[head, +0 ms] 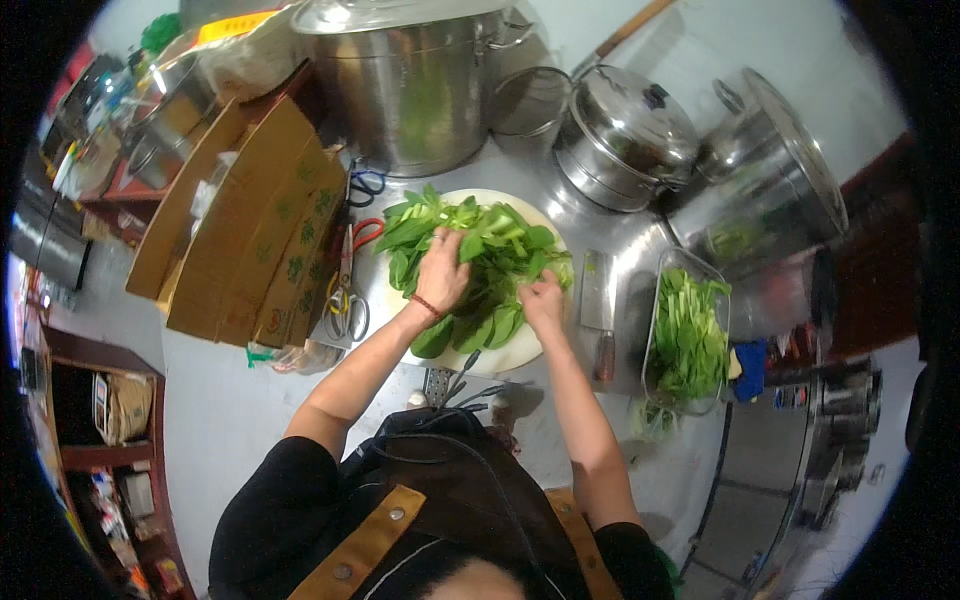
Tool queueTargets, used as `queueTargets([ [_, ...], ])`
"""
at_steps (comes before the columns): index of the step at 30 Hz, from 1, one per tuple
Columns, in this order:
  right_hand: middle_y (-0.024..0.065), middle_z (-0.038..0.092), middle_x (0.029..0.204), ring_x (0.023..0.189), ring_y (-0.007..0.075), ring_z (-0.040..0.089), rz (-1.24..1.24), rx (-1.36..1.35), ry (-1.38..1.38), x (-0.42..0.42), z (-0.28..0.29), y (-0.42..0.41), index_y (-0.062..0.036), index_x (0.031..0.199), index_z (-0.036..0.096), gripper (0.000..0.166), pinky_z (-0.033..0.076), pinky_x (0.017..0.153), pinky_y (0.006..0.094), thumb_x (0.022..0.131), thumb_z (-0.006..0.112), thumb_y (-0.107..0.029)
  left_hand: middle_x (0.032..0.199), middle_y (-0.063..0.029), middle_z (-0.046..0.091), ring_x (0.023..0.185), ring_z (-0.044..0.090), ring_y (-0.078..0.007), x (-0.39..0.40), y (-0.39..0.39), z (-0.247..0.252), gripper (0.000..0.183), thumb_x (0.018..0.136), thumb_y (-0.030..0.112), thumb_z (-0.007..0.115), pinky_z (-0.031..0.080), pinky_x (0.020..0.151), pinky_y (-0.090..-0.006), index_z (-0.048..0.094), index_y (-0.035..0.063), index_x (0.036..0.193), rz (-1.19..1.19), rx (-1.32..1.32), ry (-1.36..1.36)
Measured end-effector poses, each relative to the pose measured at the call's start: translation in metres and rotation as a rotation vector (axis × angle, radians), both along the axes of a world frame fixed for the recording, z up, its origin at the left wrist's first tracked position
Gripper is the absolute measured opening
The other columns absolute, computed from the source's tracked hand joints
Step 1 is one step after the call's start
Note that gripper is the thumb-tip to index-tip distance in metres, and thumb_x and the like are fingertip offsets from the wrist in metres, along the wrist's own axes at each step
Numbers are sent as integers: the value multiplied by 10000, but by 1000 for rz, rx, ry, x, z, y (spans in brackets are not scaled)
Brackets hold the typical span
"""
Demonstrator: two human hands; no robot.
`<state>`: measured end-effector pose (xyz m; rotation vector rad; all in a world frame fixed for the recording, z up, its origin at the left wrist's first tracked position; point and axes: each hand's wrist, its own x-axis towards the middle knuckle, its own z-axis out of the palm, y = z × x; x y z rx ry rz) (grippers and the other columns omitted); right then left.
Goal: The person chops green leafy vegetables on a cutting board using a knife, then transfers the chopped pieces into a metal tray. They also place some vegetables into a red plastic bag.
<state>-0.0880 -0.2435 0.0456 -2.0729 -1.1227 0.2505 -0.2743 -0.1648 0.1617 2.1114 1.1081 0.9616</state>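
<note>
A heap of leafy greens [487, 244] lies on a round white cutting board [525, 352] on the metal table. My left hand [442, 274], with a red bead bracelet at the wrist, rests in the heap; its fingertips are partly hidden among leaves, so its hold is unclear. At the right side of the heap my right hand [542, 300] has its fingers curled in at the leaves, and what is between them is hard to see. A cleaver [598, 300] lies right of the board, its handle towards me. Further right, a clear tray [649, 337] holds more greens with pale stems.
Scissors with red handles [347, 251] and other scissors [346, 311] lie left of the board, beside a cardboard box [240, 240]. Behind stand a large steel pot [405, 97], a strainer [531, 101] and a lidded steel pot [630, 142]. Another big pot [757, 195] is at the right.
</note>
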Motion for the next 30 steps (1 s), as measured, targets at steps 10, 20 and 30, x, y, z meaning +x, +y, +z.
queueTargets([
  [10,155,605,932,839,241,601,-142,-259,687,-76,78,10,67,1095,501,560,492,652,333,737,645,-338,898,-265,573,805,578,-371,-17,22,-48,400,696,173,631,470,724,-414,528,-24,1028,-210,-235,242],
  [20,146,562,986,849,252,580,19,380,1367,-70,83,38,43,1059,497,306,496,656,371,757,538,14,964,-230,589,933,565,-283,-9,26,8,439,716,140,594,421,854,-337,494,-73,1087,-175,-452,-313],
  [30,124,590,922,741,200,559,-107,76,830,-60,88,22,18,1206,426,557,447,700,319,668,565,-23,898,-168,635,837,596,-239,-43,41,-17,361,706,111,607,463,767,-345,558,-49,1025,-55,-458,-185],
])
